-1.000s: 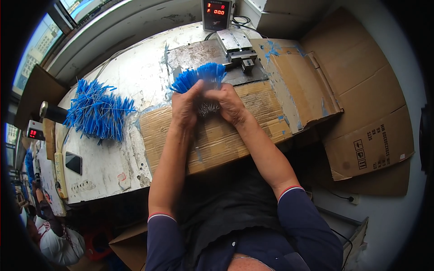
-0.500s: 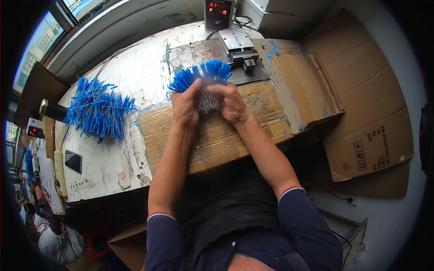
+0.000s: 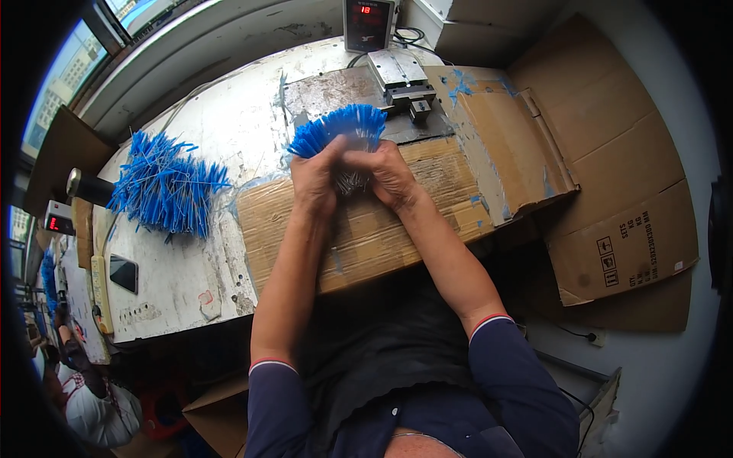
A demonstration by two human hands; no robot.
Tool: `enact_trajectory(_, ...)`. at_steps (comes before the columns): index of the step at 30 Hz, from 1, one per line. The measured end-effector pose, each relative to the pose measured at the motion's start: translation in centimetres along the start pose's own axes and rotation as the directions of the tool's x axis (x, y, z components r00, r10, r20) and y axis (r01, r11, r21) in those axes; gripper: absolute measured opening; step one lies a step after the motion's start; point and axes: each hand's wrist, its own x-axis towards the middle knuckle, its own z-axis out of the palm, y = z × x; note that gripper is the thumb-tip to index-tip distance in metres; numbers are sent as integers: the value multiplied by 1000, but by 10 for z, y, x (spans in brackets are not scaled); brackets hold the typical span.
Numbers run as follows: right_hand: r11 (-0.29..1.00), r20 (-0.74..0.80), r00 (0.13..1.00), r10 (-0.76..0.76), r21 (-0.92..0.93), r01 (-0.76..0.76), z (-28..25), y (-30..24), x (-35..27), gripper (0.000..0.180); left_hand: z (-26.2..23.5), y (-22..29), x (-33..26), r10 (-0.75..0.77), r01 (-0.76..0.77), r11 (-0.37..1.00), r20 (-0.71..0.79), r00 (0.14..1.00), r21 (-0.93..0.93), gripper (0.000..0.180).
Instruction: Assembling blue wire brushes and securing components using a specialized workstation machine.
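Between both hands is a bundle of thin metal wires with blue ends (image 3: pixel 340 126). The blue ends fan out on the far side, and the bare wire ends poke out below, toward me. My left hand (image 3: pixel 314 177) is closed round the bundle's left side, its thumb laid across the front. My right hand (image 3: pixel 389 174) wraps the right side, and the thumbs come together in the middle. The wires' middle part is hidden by my fingers. To the left, a loose heap of the same blue-ended wires (image 3: pixel 169 187) lies on the white worktable (image 3: pixel 179 286).
Flattened cardboard (image 3: pixel 366 248) covers the table's near edge under my hands. Beyond them sit a metal clamping fixture (image 3: pixel 401 76) and a box with a red display (image 3: pixel 368 27). A phone (image 3: pixel 124 273) and a power strip (image 3: pixel 100 294) lie left; a co-worker (image 3: pixel 95 404) is at lower left.
My thumbs have moved together and the bundle's blue ends have closed from two clumps into one even fan. The display's lit digits differ. The heap at left stays put.
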Motion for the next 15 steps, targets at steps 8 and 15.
enact_trajectory(8, 991, -28, 998, 47, 127, -43, -2, -2, 1, 20, -3, -1, 3, -19, 20, 999, 23, 1000, -36, 23)
enact_trajectory(15, 998, -50, 999, 20, 66, -16, 4, 0, 0, 14, -8, -2, 5, -24, 26, 998, 26, 999, -62, 23)
